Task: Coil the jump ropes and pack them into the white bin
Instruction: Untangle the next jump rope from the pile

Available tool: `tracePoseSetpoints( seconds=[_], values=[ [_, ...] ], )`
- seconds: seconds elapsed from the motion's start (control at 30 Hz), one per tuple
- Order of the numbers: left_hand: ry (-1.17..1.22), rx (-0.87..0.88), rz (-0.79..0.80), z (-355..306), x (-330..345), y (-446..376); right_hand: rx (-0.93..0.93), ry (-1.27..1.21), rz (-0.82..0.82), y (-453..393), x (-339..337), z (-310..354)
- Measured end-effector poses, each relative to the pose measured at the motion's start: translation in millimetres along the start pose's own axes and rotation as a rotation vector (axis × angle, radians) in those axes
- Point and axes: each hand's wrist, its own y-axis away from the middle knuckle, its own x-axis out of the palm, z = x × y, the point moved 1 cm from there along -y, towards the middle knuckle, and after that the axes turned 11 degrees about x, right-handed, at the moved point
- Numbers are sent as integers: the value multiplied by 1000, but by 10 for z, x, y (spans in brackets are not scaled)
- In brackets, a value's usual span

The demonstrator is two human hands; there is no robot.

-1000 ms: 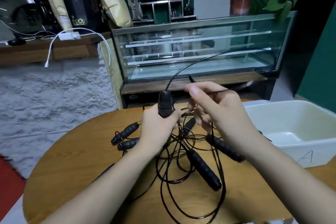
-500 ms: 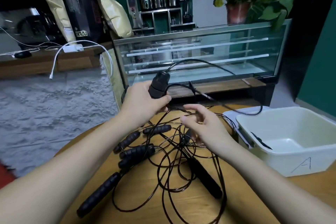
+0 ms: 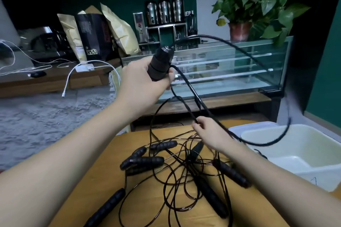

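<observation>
Left hand (image 3: 142, 81): fingers curled round raised jump-rope handle (image 3: 160, 66). Right hand (image 3: 210, 134): fingertips pinch its cord (image 3: 186, 105). Tangled jump ropes (image 3: 177, 167) on table (image 3: 110, 162); strands indistinguishable. White bin (image 3: 302, 169), far right, cropped.

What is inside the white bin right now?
The white bin shows only bare pale floor; no coiled rope packed yet. A loop of rope arcs over its rim. The near wall hides its front corner.

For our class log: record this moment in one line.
left hand: grips handle | right hand: pinches cord | white bin: empty
</observation>
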Motion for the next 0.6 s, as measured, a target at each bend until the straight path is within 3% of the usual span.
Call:
tracePoseSetpoints(
  seconds=[0.1,0.27,0.6],
  values=[
    [-15,6,-54,36,-130,2,48,33,-43,-131,-124,-48],
    [28,-130,-84,261,-217,148,-92,-7,-185,-102,-449,295],
    [204,-366,92,409,-24,425,-261,-144,-231,97,-990,1091]
  ],
)
